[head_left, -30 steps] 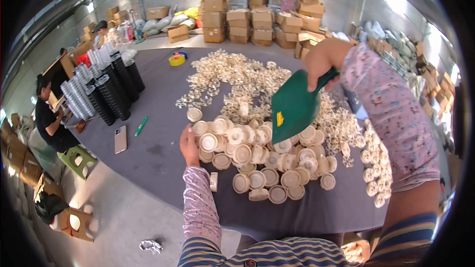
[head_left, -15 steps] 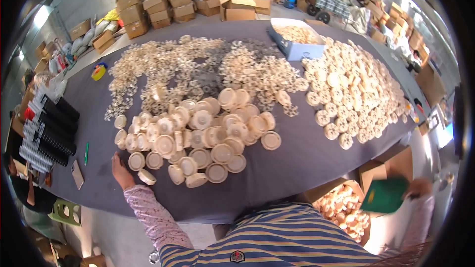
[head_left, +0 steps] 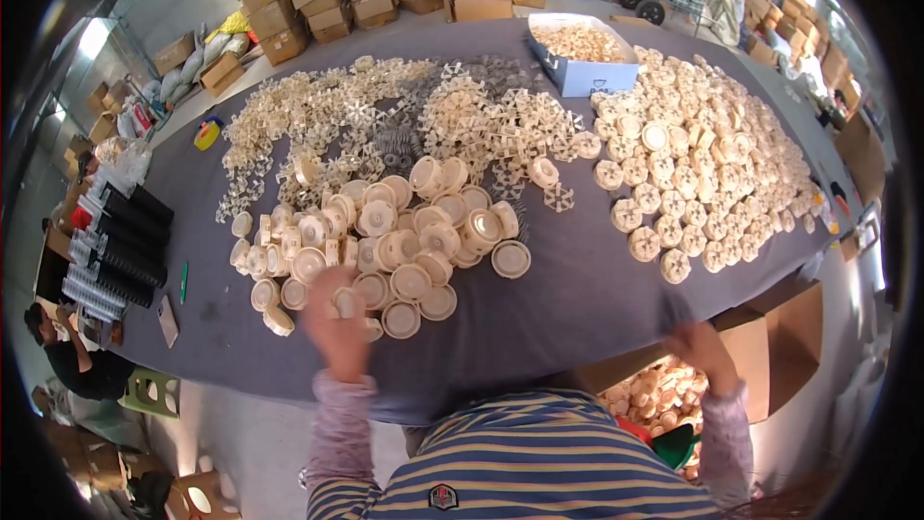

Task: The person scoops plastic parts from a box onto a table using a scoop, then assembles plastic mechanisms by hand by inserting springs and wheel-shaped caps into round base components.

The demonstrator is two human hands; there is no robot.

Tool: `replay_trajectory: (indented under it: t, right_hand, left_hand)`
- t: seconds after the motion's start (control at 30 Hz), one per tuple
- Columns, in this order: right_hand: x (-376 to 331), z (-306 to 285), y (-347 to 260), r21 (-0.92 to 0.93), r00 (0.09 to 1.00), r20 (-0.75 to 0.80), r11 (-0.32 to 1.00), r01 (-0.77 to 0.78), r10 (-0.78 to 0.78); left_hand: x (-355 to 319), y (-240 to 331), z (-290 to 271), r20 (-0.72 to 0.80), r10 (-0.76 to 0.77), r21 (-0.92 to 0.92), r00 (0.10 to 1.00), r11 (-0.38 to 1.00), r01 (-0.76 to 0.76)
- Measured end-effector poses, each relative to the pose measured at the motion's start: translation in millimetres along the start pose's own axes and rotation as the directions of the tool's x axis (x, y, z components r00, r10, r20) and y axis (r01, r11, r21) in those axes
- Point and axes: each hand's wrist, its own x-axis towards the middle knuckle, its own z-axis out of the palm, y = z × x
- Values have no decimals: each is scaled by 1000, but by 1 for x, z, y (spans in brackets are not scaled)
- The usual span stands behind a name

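My left hand (head_left: 339, 329) is over the near edge of a pile of round cream plastic caps (head_left: 409, 281). It is blurred, and a cap shows right at its fingers, but whether they grip it is unclear. My right hand (head_left: 705, 356) is above the table's front right edge, beside an open cardboard box (head_left: 770, 351); its fingers are smeared by motion. Inside the box, a green scoop (head_left: 676, 445) rests on more cream caps (head_left: 656, 395), partly hidden by my body, with a red piece (head_left: 635, 429) beside it.
Star-shaped cream parts (head_left: 327, 111) and dark grey parts (head_left: 399, 144) lie farther back. Caps with star inserts (head_left: 693, 154) cover the right side. A blue-white box (head_left: 602, 77) stands behind; stacked black trays (head_left: 125, 241), a phone (head_left: 167, 322) and a green pen (head_left: 184, 283) are left.
My right hand has let go of the green scoop, which now lies in the box, and moved left to the table edge. My left hand has moved right onto the caps.
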Motion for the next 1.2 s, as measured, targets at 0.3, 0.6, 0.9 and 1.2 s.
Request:
replay_trajectory:
  t: [0.3, 0.6, 0.9, 1.2]
  right_hand:
    - [276, 80, -176, 390, 873, -438, 830, 399, -214]
    - [273, 66, -128, 932, 917, -360, 117, 344, 171]
    - [275, 76, -114, 697, 905, -424, 645, 314, 18]
    - [340, 60, -99, 81, 768, -630, 974, 211, -114]
  left_hand:
    - [-6, 33, 183, 582, 318, 283, 748, 783, -554]
    - [5, 26, 166, 499, 206, 234, 842, 904, -359]
    - [20, 33, 179, 524, 90, 363, 847, 876, -318]
    - [21, 28, 182, 350, 332, 319, 876, 837, -445]
